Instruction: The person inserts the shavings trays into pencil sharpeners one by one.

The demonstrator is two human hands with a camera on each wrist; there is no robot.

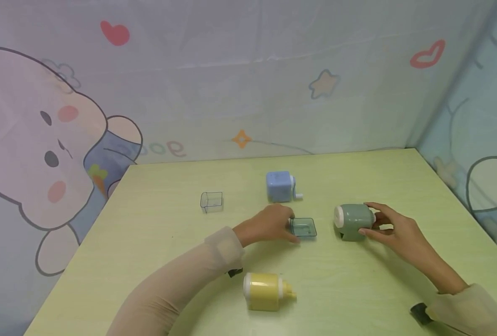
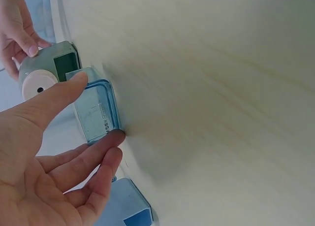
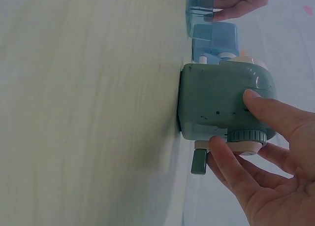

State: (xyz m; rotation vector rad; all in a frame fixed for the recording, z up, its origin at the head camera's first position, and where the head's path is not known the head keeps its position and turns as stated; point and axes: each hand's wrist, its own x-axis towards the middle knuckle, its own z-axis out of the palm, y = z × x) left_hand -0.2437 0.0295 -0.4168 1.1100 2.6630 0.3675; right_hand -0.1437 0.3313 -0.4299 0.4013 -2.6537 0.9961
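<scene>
My left hand (image 1: pixel 271 224) pinches a clear bluish-green shavings drawer (image 1: pixel 305 227) between thumb and fingertips, close over the table. In the left wrist view the drawer (image 2: pixel 96 117) has its open rim toward the table side, in front of the green sharpener. My right hand (image 1: pixel 405 233) holds a green crank pencil sharpener (image 1: pixel 353 218) by its crank end, thumb and fingers spread around the body. An empty drawer slot shows low on the sharpener (image 2: pixel 64 64). Its green crank handle (image 3: pixel 199 162) hangs beside my right fingers in the right wrist view.
A blue crank sharpener (image 1: pixel 279 186) stands behind my left hand. Farther left is another clear drawer (image 1: pixel 212 200). A yellow sharpener (image 1: pixel 264 291) lies near the front, beside my left forearm. Printed cloth (image 1: pixel 215 93) hangs behind the pale table (image 1: pixel 148 261).
</scene>
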